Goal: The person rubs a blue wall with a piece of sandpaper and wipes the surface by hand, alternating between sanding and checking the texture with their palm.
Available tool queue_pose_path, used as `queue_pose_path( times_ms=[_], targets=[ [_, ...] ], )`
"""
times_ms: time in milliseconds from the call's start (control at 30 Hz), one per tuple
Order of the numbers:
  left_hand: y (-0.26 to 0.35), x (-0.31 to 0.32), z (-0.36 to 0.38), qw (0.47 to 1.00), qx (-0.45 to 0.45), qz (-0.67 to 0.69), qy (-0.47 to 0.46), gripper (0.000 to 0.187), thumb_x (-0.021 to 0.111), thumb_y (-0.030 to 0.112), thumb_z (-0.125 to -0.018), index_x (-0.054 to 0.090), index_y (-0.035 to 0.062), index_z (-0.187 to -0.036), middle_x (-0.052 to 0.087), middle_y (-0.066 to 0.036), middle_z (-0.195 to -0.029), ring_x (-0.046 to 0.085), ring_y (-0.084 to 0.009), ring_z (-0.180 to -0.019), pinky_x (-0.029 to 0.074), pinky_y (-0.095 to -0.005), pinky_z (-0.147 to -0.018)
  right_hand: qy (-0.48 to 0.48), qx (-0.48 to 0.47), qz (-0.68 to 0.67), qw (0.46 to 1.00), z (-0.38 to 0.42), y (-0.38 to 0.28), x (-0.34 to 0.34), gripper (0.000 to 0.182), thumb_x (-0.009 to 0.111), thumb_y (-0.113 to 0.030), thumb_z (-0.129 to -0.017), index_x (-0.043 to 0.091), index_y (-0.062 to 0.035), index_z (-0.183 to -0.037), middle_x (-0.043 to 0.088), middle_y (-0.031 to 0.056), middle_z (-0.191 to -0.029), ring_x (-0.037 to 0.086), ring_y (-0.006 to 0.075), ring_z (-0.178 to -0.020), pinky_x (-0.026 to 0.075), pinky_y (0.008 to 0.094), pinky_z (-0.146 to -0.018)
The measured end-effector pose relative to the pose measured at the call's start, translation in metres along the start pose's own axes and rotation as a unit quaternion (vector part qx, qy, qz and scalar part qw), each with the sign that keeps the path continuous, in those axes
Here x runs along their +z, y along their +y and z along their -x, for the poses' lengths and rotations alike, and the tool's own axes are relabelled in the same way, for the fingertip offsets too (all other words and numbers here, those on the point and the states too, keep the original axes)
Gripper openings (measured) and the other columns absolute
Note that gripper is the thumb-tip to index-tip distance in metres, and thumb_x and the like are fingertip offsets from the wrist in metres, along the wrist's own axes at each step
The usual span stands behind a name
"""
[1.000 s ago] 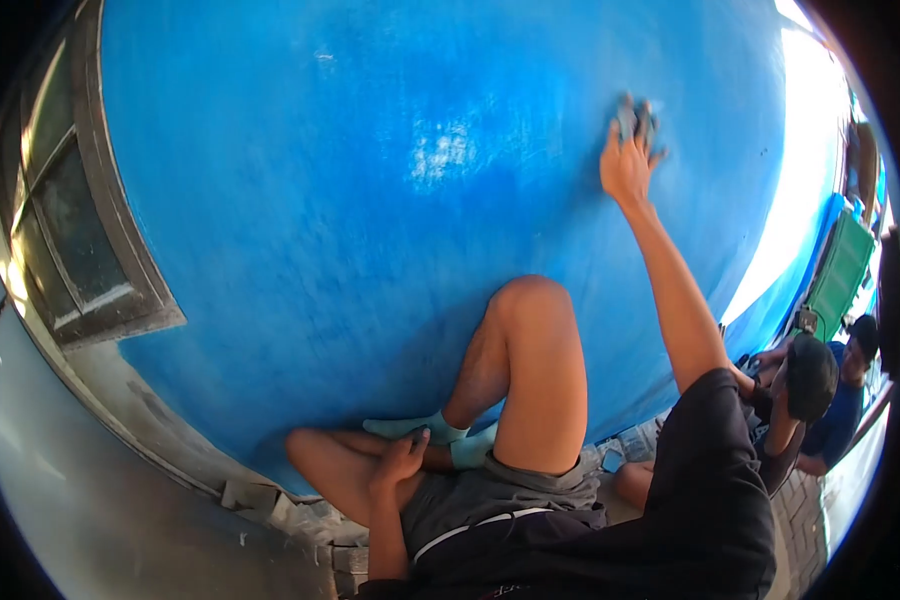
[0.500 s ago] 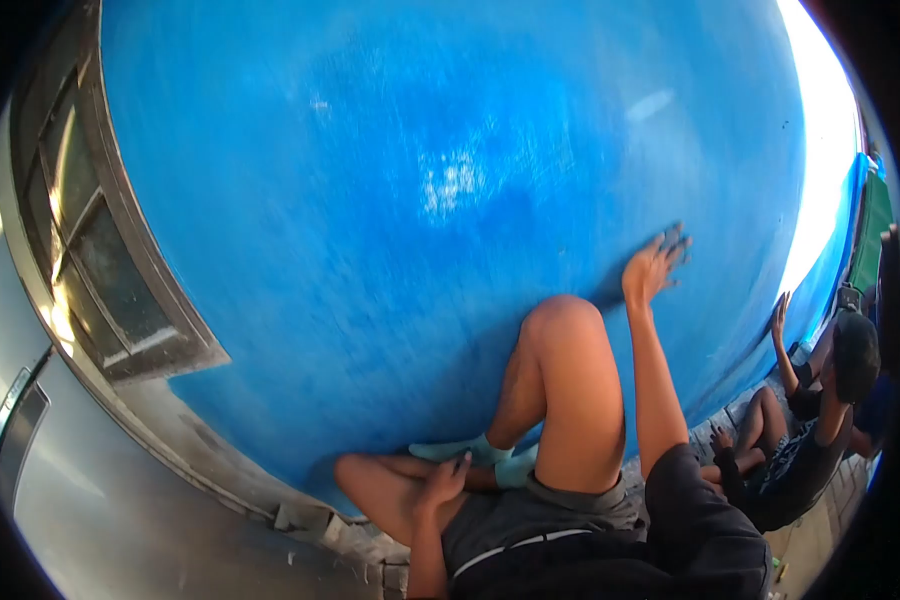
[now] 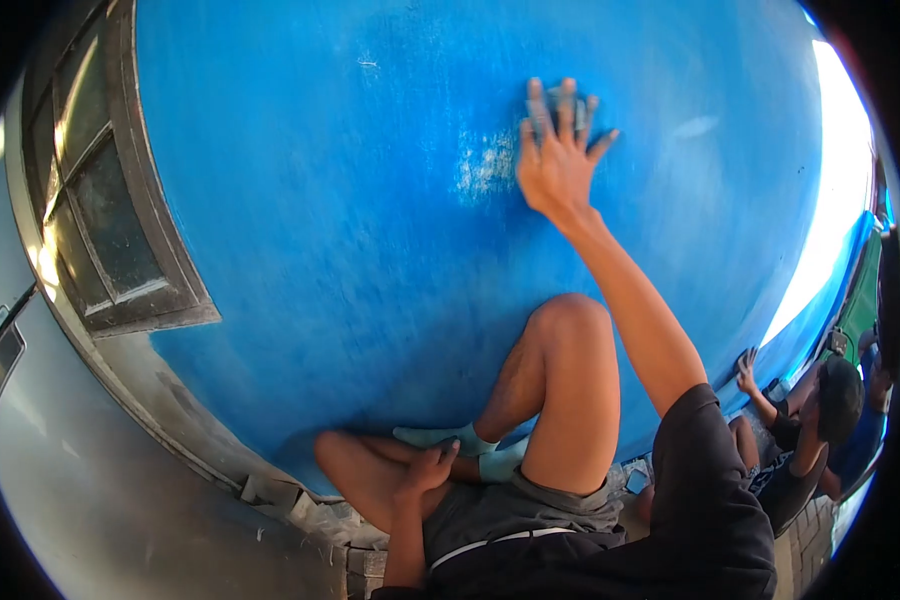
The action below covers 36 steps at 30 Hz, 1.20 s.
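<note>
My right hand (image 3: 558, 170) is pressed against the blue wall (image 3: 370, 240), fingers spread over a dark grey piece of sandpaper (image 3: 580, 112). Most of that sheet is hidden beneath the fingers, and a pale shiny patch lies just left of the hand. Low down, my left hand (image 3: 428, 470) rests near my folded leg with its fingers curled. Something small and dark shows at its fingertips, too small to name.
At the left is a wooden-framed window (image 3: 115, 215) above a smooth grey metal surface (image 3: 120, 480). My bent knee (image 3: 570, 330) stands close to the wall. On the right another person (image 3: 810, 430) sits with one hand on the wall. Bright light falls on the wall's far right.
My right hand has moved up and left across the wall with the sandpaper. My left hand stays by my leg. The other person's raised hand is lower on the wall.
</note>
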<state>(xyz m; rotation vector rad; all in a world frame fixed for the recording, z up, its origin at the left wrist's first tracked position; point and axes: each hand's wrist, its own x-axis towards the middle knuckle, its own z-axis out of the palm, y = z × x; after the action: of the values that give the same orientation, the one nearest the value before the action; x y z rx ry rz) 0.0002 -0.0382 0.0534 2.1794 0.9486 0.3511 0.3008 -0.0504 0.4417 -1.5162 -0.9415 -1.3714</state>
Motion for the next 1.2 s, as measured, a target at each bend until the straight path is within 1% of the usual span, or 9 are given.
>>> queue_pose_path(
  times_ms=[167, 267, 333, 500, 600, 733, 833, 933, 1200],
  targets=[
    [-0.002, 0.001, 0.000, 1.000, 0.010, 0.006, 0.000, 0.075, 0.033, 0.063, -0.102, 0.061, -0.0021, -0.125, 0.063, -0.031, -0.118, 0.057, -0.0485, -0.116, 0.045, -0.0486, -0.100, -0.071, -0.142, -0.015, 0.987, 0.028, -0.058, -0.001, 0.055, 0.043, -0.036, -0.102, 0.032, -0.0320, -0.156, 0.016, 0.0117, -0.166, 0.013, 0.0425, -0.151, -0.001, 0.0766, -0.110],
    [-0.001, -0.002, -0.002, 1.000, -0.009, -0.005, -0.022, 0.075, 0.033, 0.063, -0.102, 0.061, -0.0028, -0.124, 0.063, -0.031, -0.119, 0.057, -0.0474, -0.117, 0.045, -0.0488, -0.100, -0.138, -0.275, -0.030, 0.951, 0.060, -0.067, -0.001, 0.057, 0.047, -0.038, -0.100, 0.031, -0.0345, -0.155, 0.021, 0.0062, -0.165, 0.017, 0.0336, -0.152, 0.005, 0.0758, -0.112],
    [-0.010, 0.003, -0.005, 1.000, 0.008, -0.017, -0.024, 0.074, 0.033, 0.062, -0.102, 0.061, -0.0028, -0.123, 0.064, -0.031, -0.117, 0.058, -0.0464, -0.116, 0.045, -0.0494, -0.099, -0.232, -0.422, -0.042, 0.875, 0.071, -0.067, -0.006, 0.059, 0.045, -0.041, -0.101, 0.026, -0.0368, -0.156, 0.020, 0.0016, -0.165, 0.019, 0.0263, -0.152, 0.008, 0.0715, -0.116],
    [-0.009, 0.006, -0.004, 1.000, 0.019, -0.006, 0.002, 0.068, 0.036, 0.059, -0.102, 0.063, -0.0004, -0.120, 0.065, -0.030, -0.114, 0.059, -0.0463, -0.112, 0.046, -0.0490, -0.097, -0.183, -0.421, -0.044, 0.888, 0.049, -0.059, 0.002, 0.057, 0.044, -0.044, -0.102, 0.025, -0.0410, -0.156, 0.021, 0.0002, -0.165, 0.021, 0.0242, -0.152, 0.008, 0.0687, -0.118],
    [-0.008, 0.005, -0.004, 1.000, 0.013, -0.015, 0.003, 0.065, 0.037, 0.057, -0.102, 0.065, 0.0013, -0.118, 0.065, -0.030, -0.112, 0.059, -0.0472, -0.110, 0.046, -0.0495, -0.096, -0.119, -0.365, -0.003, 0.923, 0.013, -0.049, -0.005, 0.053, 0.044, -0.041, -0.103, 0.032, -0.0405, -0.154, 0.026, 0.0018, -0.163, 0.024, 0.0270, -0.150, 0.010, 0.0701, -0.116],
    [-0.010, 0.005, -0.006, 0.999, 0.004, -0.037, -0.007, 0.064, 0.037, 0.057, -0.102, 0.067, 0.0010, -0.112, 0.067, -0.029, -0.104, 0.062, -0.0474, -0.103, 0.048, -0.0504, -0.092, -0.021, -0.176, 0.031, 0.984, -0.018, -0.005, -0.016, 0.048, 0.042, -0.034, -0.103, 0.038, -0.0351, -0.151, 0.032, 0.0052, -0.161, 0.028, 0.0338, -0.147, 0.008, 0.0742, -0.111],
    [-0.020, 0.009, -0.012, 0.997, -0.036, -0.069, -0.030, 0.062, 0.038, 0.056, -0.103, 0.068, 0.0017, -0.111, 0.067, -0.028, -0.103, 0.062, -0.0468, -0.102, 0.049, -0.0492, -0.089, -0.006, -0.027, 0.041, 0.999, -0.006, 0.048, -0.025, 0.049, 0.040, -0.033, -0.104, 0.037, -0.0320, -0.153, 0.027, 0.0072, -0.163, 0.020, 0.0358, -0.150, 0.004, 0.0730, -0.112],
    [-0.022, 0.012, -0.010, 0.998, 0.058, -0.003, 0.018, 0.060, 0.039, 0.055, -0.103, 0.067, 0.0025, -0.112, 0.067, -0.028, -0.103, 0.062, -0.0471, -0.102, 0.049, -0.0489, -0.088, 0.009, 0.109, 0.058, 0.992, 0.042, 0.105, -0.030, 0.052, 0.035, -0.034, -0.106, 0.031, -0.0270, -0.157, 0.020, 0.0108, -0.165, 0.013, 0.0379, -0.152, 0.001, 0.0705, -0.114],
    [-0.038, 0.023, -0.019, 0.998, 0.056, -0.005, 0.028, 0.061, 0.038, 0.055, -0.103, 0.067, 0.0036, -0.117, 0.069, -0.026, -0.102, 0.065, -0.0440, -0.102, 0.050, -0.0474, -0.088, -0.036, 0.194, 0.046, 0.979, 0.088, 0.148, -0.039, 0.053, 0.027, -0.034, -0.108, 0.022, -0.0232, -0.160, 0.009, 0.0138, -0.167, 0.001, 0.0404, -0.153, -0.005, 0.0693, -0.114]
  ],
)
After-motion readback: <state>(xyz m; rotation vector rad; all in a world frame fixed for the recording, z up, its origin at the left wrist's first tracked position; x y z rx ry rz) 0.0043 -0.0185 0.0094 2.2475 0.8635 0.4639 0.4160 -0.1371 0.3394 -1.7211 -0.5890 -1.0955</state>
